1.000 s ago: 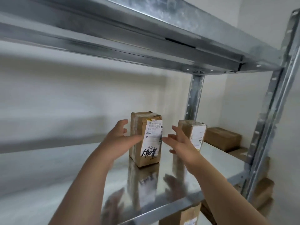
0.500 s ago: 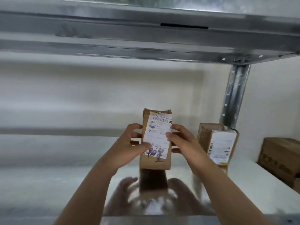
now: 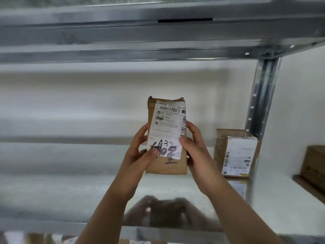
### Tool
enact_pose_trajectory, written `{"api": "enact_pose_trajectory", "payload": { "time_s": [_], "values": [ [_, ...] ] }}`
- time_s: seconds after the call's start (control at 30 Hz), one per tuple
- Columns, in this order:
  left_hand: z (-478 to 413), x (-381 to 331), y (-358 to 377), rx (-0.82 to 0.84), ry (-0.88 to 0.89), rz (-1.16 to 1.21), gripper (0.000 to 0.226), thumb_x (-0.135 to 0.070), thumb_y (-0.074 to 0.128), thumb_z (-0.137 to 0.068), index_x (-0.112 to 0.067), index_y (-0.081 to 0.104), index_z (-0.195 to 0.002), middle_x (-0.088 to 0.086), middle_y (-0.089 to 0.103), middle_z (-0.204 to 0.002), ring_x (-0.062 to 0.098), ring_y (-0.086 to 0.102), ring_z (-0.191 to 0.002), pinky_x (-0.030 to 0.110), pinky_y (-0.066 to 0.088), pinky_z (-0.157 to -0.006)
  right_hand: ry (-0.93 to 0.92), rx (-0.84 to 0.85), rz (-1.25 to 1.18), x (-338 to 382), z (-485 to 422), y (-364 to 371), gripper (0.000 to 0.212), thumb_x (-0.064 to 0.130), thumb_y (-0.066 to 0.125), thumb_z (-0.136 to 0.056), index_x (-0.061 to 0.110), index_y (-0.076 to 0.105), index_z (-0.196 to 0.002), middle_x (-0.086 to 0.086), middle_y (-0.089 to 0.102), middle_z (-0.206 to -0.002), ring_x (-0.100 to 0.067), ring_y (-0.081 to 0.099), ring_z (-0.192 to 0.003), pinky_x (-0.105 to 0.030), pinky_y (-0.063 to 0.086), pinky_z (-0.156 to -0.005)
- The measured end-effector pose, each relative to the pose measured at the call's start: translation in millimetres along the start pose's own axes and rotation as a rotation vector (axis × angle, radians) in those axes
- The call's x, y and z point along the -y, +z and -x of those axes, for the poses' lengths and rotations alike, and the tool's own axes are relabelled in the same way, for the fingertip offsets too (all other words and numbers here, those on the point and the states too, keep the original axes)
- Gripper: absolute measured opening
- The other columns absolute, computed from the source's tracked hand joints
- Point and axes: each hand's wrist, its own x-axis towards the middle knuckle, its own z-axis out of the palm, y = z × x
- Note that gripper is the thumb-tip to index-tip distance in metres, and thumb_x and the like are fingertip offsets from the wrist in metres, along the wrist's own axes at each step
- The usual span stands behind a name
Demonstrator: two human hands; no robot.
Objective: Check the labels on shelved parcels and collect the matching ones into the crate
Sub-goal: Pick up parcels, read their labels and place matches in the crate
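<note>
You have lifted the brown parcel (image 3: 166,166) off the steel shelf (image 3: 70,182) where it stood a second ago, so its label (image 3: 167,124) now faces you for checking; it is upright between your left hand (image 3: 139,155) and right hand (image 3: 195,152), both gripping its sides.

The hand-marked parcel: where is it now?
Centre of the head view, the hand-marked parcel is held above the shelf between the left hand and right hand, left of the standing parcel.
</note>
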Motion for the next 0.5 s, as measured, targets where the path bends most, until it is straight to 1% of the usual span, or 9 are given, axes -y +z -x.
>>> {"api": "enact_pose_trajectory", "payload": {
  "time_s": [0.07,0.1,0.17,0.23,0.27,0.33,0.4,0.47,0.5],
  "values": [
    [-2.3,0.2,-4.0,-0.018,0.007,0.003,0.058,-0.041,0.065,-0.089,-0.047,0.049,-0.145,-0.011,0.068,-0.132,0.016,0.070,-0.116,0.030,0.061,-0.087,-0.006,-0.030,0.041,-1.0,-1.8,4.7,0.044,0.037,0.062,-0.102,0.049,0.047,-0.141,-0.004,0.075,-0.122,-0.018,0.075,-0.109,-0.042,0.060,-0.095],
    [-4.0,0.5,-5.6,-0.026,0.011,0.013,0.058,-0.040,0.061,-0.088,-0.045,0.050,-0.145,-0.010,0.068,-0.133,0.018,0.070,-0.118,0.033,0.060,-0.091,-0.008,-0.038,0.069,-1.0,-2.7,6.3,0.041,0.035,0.059,-0.105,0.049,0.046,-0.142,-0.002,0.074,-0.121,-0.016,0.075,-0.109,-0.038,0.060,-0.092],
    [-6.1,1.7,-7.0,-0.046,-0.004,0.075,0.049,-0.034,0.053,-0.098,-0.037,0.052,-0.147,-0.005,0.069,-0.135,0.021,0.069,-0.122,0.043,0.056,-0.099,-0.001,-0.036,0.106,-5.3,-2.7,5.6,0.040,0.033,0.050,-0.108,0.051,0.048,-0.144,0.003,0.072,-0.125,-0.014,0.071,-0.115,-0.034,0.057,-0.091],
    [-8.3,3.1,-10.5,-0.058,-0.044,0.144,0.042,-0.025,0.045,-0.106,-0.033,0.054,-0.147,-0.002,0.071,-0.134,0.022,0.068,-0.123,0.049,0.052,-0.104,0.001,-0.062,0.119,-10.3,-1.7,3.5,0.044,0.027,0.047,-0.110,0.051,0.050,-0.146,0.011,0.068,-0.135,-0.011,0.065,-0.124,-0.037,0.056,-0.101],
    [-9.1,3.5,-11.8,-0.065,-0.059,0.161,0.042,-0.021,0.043,-0.108,-0.033,0.055,-0.146,-0.003,0.071,-0.133,0.021,0.068,-0.122,0.050,0.053,-0.103,-0.003,-0.083,0.130,-11.8,-1.0,2.0,0.047,0.021,0.047,-0.111,0.050,0.049,-0.147,0.013,0.066,-0.137,-0.008,0.064,-0.126,-0.037,0.055,-0.106],
    [-9.5,4.6,-13.5,-0.089,-0.061,0.172,0.041,-0.019,0.041,-0.110,-0.034,0.056,-0.145,-0.005,0.073,-0.129,0.017,0.071,-0.117,0.047,0.060,-0.093,-0.019,-0.124,0.168,-13.6,0.1,-0.1,0.052,0.010,0.050,-0.109,0.043,0.047,-0.150,0.012,0.068,-0.135,-0.005,0.066,-0.124,-0.035,0.055,-0.109],
    [-9.7,5.8,-13.8,-0.147,-0.064,0.157,0.038,-0.021,0.042,-0.110,-0.035,0.057,-0.142,-0.008,0.075,-0.123,0.014,0.073,-0.109,0.036,0.064,-0.078,-0.043,-0.129,0.188,-13.7,0.4,0.0,0.051,0.007,0.054,-0.107,0.032,0.051,-0.151,0.006,0.072,-0.133,-0.011,0.068,-0.122,-0.035,0.056,-0.107],
    [-9.8,8.6,-14.4,-0.199,-0.055,0.117,0.033,-0.022,0.044,-0.109,-0.033,0.061,-0.135,-0.003,0.073,-0.122,0.014,0.074,-0.102,0.029,0.062,-0.068,-0.073,-0.109,0.216,-11.4,1.6,2.7,0.044,0.009,0.057,-0.105,0.031,0.060,-0.143,0.006,0.075,-0.126,-0.014,0.071,-0.118,-0.030,0.057,-0.104],
    [-10.1,9.0,-14.1,-0.211,-0.049,0.092,0.032,-0.024,0.045,-0.108,-0.033,0.063,-0.132,-0.002,0.073,-0.123,0.015,0.074,-0.102,0.029,0.061,-0.068,-0.090,-0.096,0.217,-10.2,2.4,3.9,0.042,0.011,0.057,-0.104,0.033,0.062,-0.140,0.007,0.076,-0.125,-0.014,0.071,-0.117,-0.030,0.057,-0.104]
  ]
}}
